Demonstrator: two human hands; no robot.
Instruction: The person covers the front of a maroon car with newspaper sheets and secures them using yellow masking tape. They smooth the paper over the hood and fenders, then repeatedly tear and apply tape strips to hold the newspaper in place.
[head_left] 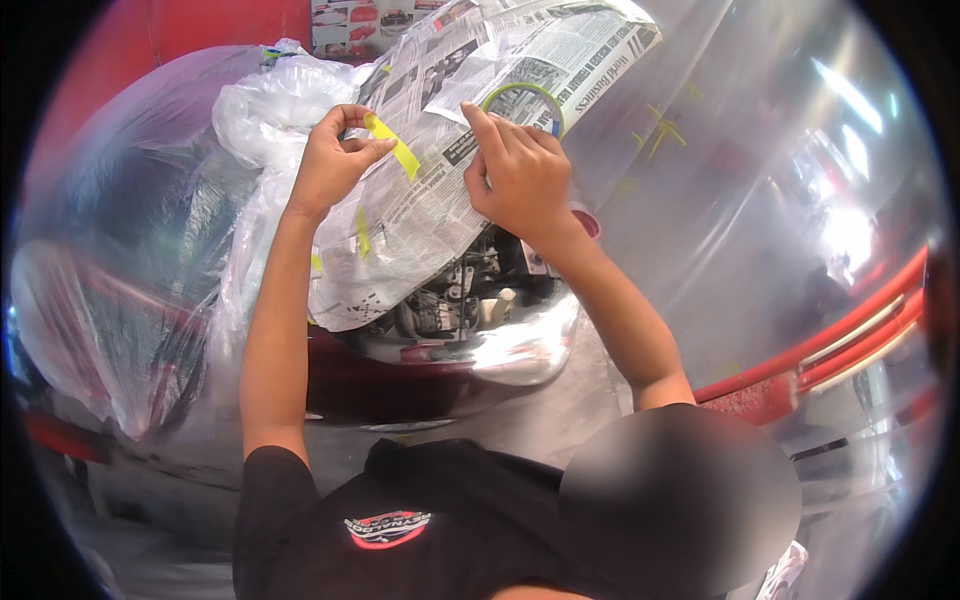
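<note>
Between the thumb and forefinger of my left hand (335,160) is a short strip of yellow masking tape (405,157), its lower end hanging over a newspaper sheet (425,205). My right hand (525,180) is to the right, above the same newspaper. Its fingers are curled at the lower rim of a green-edged tape roll (524,86), and the forefinger points forward. Printed paper shows through the ring of the roll. The newspaper covers part of a dark red car front and bears other yellow tape pieces (362,232).
Uncovered engine parts (450,305) show below the newspaper, by the dark red car front (400,385). Bunched clear plastic film (280,110) lies at the left. Plastic sheeting (740,190) with yellow tape marks spreads at the right, near a red bumper (830,345).
</note>
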